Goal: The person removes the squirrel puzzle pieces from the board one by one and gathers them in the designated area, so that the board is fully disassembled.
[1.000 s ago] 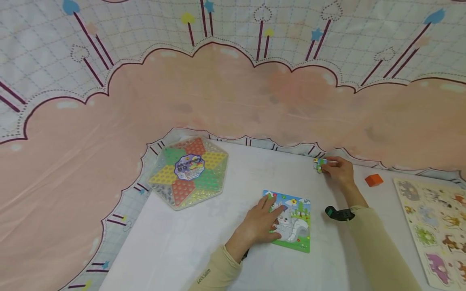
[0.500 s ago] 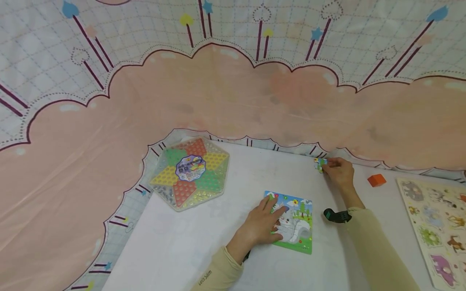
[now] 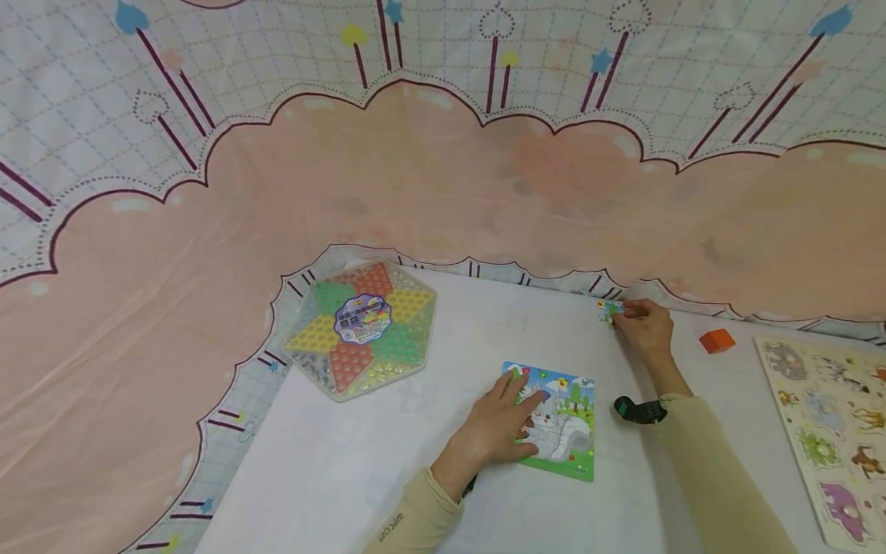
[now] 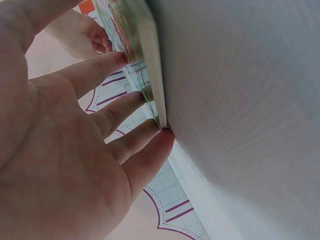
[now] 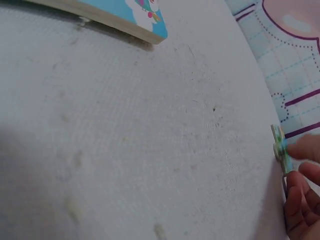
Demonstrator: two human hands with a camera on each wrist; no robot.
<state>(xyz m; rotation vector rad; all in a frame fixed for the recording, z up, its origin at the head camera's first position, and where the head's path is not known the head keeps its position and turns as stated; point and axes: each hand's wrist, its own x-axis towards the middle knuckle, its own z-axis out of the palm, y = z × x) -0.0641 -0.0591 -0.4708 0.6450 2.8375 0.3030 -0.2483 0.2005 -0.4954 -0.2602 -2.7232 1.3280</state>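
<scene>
My left hand [image 3: 493,425] rests with straight, spread fingers on the left part of a squirrel jigsaw puzzle [image 3: 573,440], covering some of the picture. In the left wrist view, the fingertips touch the edge of the puzzle board [image 4: 156,65]. Near the back edge of the table, my right hand [image 3: 647,327] pinches a small blue and green jigsaw piece [image 3: 609,312] at its right side. The right wrist view shows the jigsaw piece [image 5: 280,147] edge-on, low over or on the table, beside the curled fingers [image 5: 299,200]. Whether it is one piece or joined pieces, I cannot tell.
An orange block [image 3: 717,341] lies right of my right hand. Farther right is a wooden animal board [image 3: 775,408]. A hexagonal board game [image 3: 360,331] with coloured triangles lies at the back left. Patterned cloth [image 3: 443,192] hangs behind the white table [image 3: 332,477].
The head view has shifted slightly. The jigsaw piece's lower tab shows less plainly than one second ago. Both hands stay nearly in place.
</scene>
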